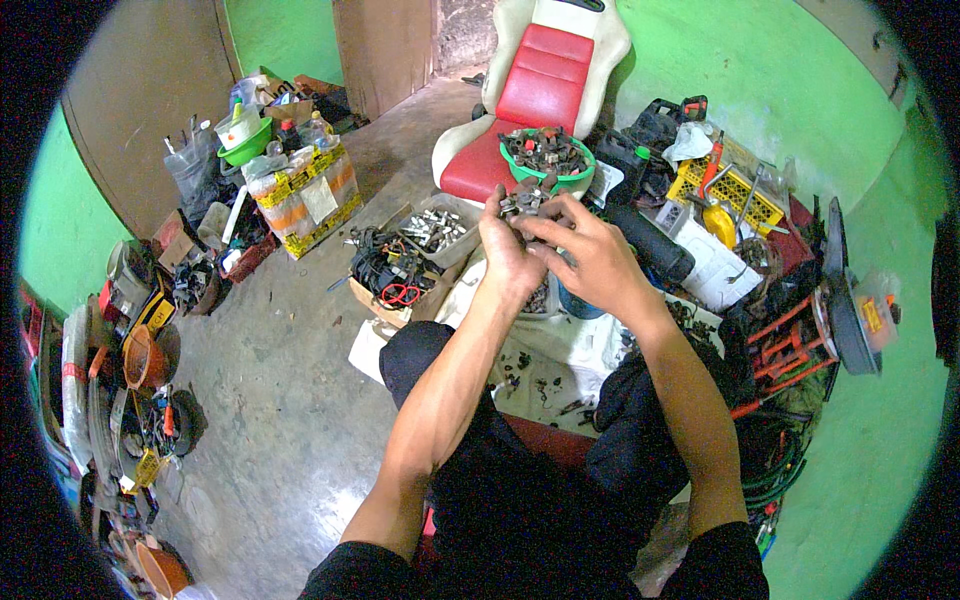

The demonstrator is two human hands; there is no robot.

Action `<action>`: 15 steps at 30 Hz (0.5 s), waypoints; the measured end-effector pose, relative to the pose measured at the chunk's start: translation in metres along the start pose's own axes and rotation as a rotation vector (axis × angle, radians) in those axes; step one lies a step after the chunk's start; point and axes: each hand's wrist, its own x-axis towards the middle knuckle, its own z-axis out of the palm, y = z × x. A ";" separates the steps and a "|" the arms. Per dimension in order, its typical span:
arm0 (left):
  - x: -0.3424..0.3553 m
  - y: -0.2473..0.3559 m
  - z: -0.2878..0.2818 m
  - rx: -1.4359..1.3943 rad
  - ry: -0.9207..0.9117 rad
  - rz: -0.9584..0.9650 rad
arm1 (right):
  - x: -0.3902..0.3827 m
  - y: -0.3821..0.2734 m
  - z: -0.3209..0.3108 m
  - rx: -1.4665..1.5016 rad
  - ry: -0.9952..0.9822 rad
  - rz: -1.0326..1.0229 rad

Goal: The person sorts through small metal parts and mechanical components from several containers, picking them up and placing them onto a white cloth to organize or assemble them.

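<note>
Both of my hands are together in front of the red and white seat. My left hand (512, 252), palm up and fingers curled, cradles small dark grey metal parts (522, 203); their exact kind is too small to tell. Over that palm reaches my right hand (592, 255), its fingers bent and the tips close together at the parts. What the right fingertips pinch is hidden. Just beyond the hands, a green basin (588, 180) heaped with dark metal and plastic parts (545, 152) rests on the car seat (545, 75).
Below my hands, a white sheet (560, 365) carries scattered small dark parts. To its left are a tray of silvery metal pieces (435, 230) and a cardboard box (385, 312) of black cables. Right: yellow crate (745, 195), black cylinder (650, 245). Left: taped box (300, 200), orange pot (145, 358).
</note>
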 end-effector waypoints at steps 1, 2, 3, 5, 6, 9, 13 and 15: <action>0.002 0.000 -0.004 -0.003 0.001 -0.002 | 0.000 0.000 0.002 -0.003 -0.013 -0.015; 0.004 0.000 -0.007 -0.007 0.003 -0.004 | 0.001 -0.002 0.004 -0.002 -0.002 -0.023; 0.005 -0.001 -0.007 -0.013 0.002 -0.012 | 0.001 0.000 0.005 0.016 0.013 -0.007; 0.006 -0.003 -0.007 -0.034 -0.024 -0.043 | 0.001 0.006 0.008 0.053 0.044 0.027; 0.007 -0.002 -0.009 -0.035 -0.035 -0.047 | 0.002 0.006 0.008 0.084 0.066 0.029; 0.010 -0.001 -0.013 -0.026 -0.045 -0.034 | 0.005 0.004 0.006 0.164 0.108 0.045; 0.007 -0.004 -0.007 0.074 -0.044 -0.004 | 0.004 0.003 0.004 0.206 0.136 0.070; 0.004 -0.005 -0.001 0.085 -0.014 -0.031 | 0.004 0.002 0.005 0.201 0.150 0.081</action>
